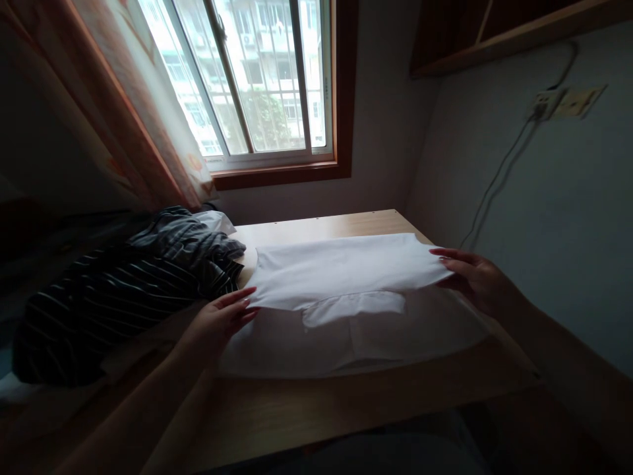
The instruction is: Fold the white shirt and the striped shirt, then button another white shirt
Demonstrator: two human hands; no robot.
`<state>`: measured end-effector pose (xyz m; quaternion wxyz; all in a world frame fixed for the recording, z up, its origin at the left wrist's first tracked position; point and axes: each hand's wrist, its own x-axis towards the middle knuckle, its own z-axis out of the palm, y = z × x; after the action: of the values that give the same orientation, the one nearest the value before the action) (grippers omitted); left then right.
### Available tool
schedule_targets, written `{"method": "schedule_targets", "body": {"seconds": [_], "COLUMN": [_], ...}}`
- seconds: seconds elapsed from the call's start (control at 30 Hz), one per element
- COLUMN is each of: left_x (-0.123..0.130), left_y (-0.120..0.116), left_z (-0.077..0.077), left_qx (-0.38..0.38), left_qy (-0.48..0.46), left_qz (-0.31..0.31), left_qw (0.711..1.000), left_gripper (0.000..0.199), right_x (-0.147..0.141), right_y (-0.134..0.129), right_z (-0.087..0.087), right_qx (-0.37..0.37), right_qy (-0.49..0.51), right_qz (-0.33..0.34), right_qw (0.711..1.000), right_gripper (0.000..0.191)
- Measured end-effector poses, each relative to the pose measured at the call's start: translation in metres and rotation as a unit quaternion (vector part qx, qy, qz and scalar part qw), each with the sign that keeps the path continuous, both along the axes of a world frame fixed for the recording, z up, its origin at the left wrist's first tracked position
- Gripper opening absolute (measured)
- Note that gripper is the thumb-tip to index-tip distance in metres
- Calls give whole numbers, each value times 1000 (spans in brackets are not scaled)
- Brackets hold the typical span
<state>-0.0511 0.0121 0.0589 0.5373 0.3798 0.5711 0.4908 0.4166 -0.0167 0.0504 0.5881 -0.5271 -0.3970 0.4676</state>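
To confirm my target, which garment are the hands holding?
The white garment, pinched at its sides by the left hand and right hand; the dark clothes lie heaped at left.

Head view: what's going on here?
A person is handling a white garment with both bare hands. The left hand pinches one side edge and the right hand pinches the opposite one, so the upper layer is spread between them. The lower part of the garment rests on a wooden table. A heap of dark striped clothes lies to the left, and a window is behind the table.
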Motion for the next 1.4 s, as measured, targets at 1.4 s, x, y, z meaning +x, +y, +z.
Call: {"method": "schedule_targets", "body": {"seconds": [1.4], "left_x": [-27], "left_y": [-44], "left_z": [-47], "left_qx": [218], "left_qy": [598], "left_qz": [-165], "left_qw": [754], "left_gripper": [39], "right_x": [13], "right_y": [-24], "right_z": [-73], "right_qx": [133], "right_qy": [-495], "right_qz": [-26], "right_qw": [858], "right_gripper": [30]}}
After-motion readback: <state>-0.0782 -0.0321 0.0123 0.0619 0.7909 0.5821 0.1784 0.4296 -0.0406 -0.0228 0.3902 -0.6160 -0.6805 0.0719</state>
